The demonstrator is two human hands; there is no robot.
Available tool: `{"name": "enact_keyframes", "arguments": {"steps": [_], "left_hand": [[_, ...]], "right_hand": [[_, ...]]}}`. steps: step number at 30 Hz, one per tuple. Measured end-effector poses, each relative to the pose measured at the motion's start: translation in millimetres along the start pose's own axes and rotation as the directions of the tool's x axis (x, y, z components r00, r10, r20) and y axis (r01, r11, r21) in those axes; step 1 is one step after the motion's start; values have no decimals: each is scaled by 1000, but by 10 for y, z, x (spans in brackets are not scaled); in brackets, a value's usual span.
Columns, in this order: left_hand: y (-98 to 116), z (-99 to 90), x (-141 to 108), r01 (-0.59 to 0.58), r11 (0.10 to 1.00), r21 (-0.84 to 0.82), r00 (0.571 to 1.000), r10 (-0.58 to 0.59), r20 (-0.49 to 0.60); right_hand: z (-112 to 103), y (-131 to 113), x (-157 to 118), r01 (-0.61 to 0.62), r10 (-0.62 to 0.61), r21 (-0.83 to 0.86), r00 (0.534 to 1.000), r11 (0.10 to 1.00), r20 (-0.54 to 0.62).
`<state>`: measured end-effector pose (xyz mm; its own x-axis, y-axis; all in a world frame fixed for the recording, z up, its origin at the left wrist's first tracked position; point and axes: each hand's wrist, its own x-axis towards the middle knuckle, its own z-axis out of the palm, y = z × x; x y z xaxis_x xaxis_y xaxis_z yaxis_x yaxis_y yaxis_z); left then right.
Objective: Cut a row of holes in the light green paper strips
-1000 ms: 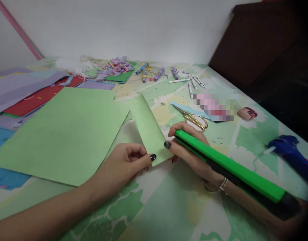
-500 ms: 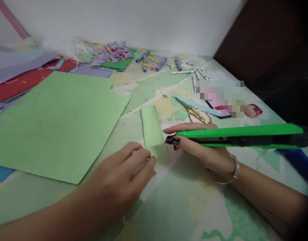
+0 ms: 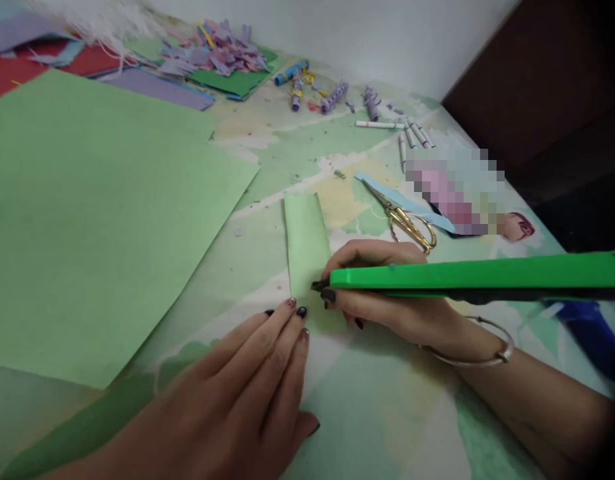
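Observation:
A light green paper strip (image 3: 307,230) lies on the table, its lower end between my hands. My left hand (image 3: 237,393) lies flat, fingers stretched out, with the fingertips at the strip's lower left edge. My right hand (image 3: 397,310), wearing a silver bangle, is closed around a green and black box cutter (image 3: 462,277). The cutter's dark tip is over the lower part of the strip; whether it touches the paper I cannot tell. To the left lies a large light green sheet (image 3: 102,220).
Gold-handled scissors (image 3: 405,220) rest on a pale blue paper strip (image 3: 380,190) beyond my right hand. Several white markers (image 3: 380,125) and rolled purple paper pieces (image 3: 335,97) lie farther back. Paper scraps (image 3: 222,50) are heaped at the back left. A blue object (image 3: 595,340) sits at right.
My left hand has gone from curled fingers to stretched-out ones beside the strip. The box cutter's tip has come left over the strip, and the view has shifted.

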<state>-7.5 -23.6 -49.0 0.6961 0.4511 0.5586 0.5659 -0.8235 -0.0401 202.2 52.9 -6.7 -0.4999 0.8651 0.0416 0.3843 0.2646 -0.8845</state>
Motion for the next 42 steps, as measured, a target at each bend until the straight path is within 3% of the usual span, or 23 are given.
{"name": "enact_keyframes", "arguments": {"steps": [4, 6, 10, 15, 22, 42], "left_hand": [[-2, 15, 6, 19, 1000, -9, 1000, -19, 0], [-11, 23, 5, 29, 999, -39, 1000, -29, 5], [-29, 31, 10, 44, 994, -95, 999, -45, -10], [-34, 33, 20, 18, 994, -106, 1000, -19, -13], [-40, 24, 11, -15, 996, -85, 1000, 16, 21], [-27, 10, 13, -11, 998, -60, 999, 13, 37]], "right_hand": [[86, -109, -104, -61, 46, -85, 985, 995, -166], [127, -165, -164, -59, 36, -118, 981, 991, -190], [168, -205, -207, -2, -15, -91, 982, 996, -187], [174, -134, -158, -20, 15, -126, 999, 992, -45], [217, -141, -130, -1, -15, -196, 997, 981, -81], [201, -122, -146, 28, -41, -264, 998, 964, -46]]}}
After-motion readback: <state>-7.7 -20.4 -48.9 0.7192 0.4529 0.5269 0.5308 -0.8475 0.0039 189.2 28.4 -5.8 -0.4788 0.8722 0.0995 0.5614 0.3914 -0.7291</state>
